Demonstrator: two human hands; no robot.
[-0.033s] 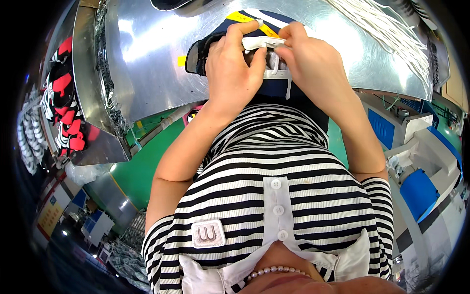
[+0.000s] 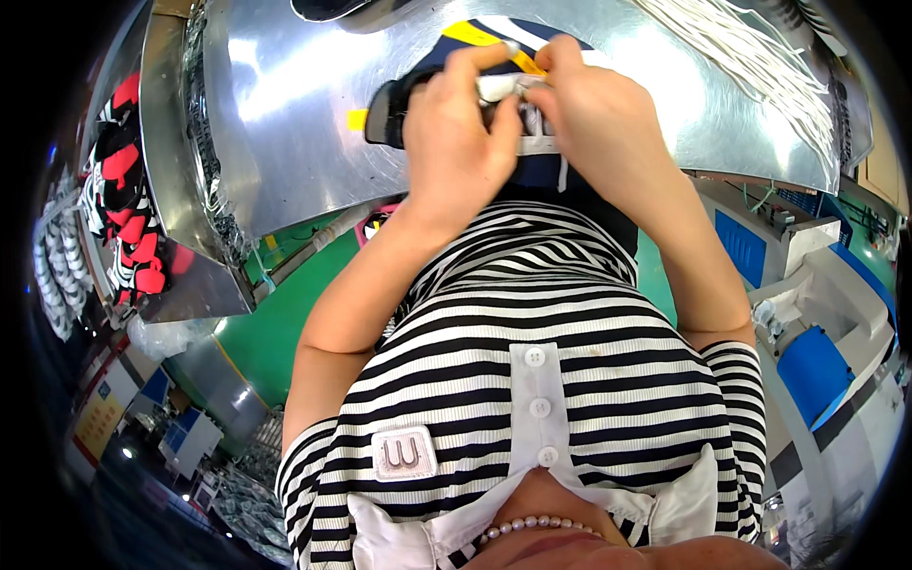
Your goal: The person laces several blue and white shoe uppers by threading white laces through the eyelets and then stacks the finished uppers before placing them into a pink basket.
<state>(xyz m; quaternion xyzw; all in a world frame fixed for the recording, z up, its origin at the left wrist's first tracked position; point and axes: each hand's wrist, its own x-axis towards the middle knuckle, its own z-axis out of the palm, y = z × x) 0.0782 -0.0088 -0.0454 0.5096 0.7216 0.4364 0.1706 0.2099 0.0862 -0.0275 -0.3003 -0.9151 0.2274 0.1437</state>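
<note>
Two hands meet at the upper middle of the frame over a dark navy shoe (image 2: 399, 109) that rests on a shiny metal table (image 2: 285, 123). The left hand (image 2: 456, 142) lies over the shoe's near side, its fingers curled and its thumb and forefinger pinched on a white lace (image 2: 496, 87) at the top of the shoe. The right hand (image 2: 594, 119) sits just beside it, touching it at the fingertips, and pinches the same white lace from the other side; its remaining fingers are folded down over the shoe's lacing. Most of the shoe is hidden beneath both hands, with only its dark rounded end showing to the left of the left hand and a darker part below the wrists. A yellow strip (image 2: 475, 36) crosses the shoe's upper part, slanting toward the right hand, and a small yellow tab (image 2: 356, 120) pokes out at the shoe's left edge.

The table is smooth, reflective sheet metal with a curved near edge. At the upper right of the frame a loose bundle of white laces (image 2: 750, 57) lies on it, thin and cord-like, well apart from the hands. At the far left, red and black shoes (image 2: 128, 199) are stacked beyond the table's side. Below the table the floor is green (image 2: 285, 323).
</note>
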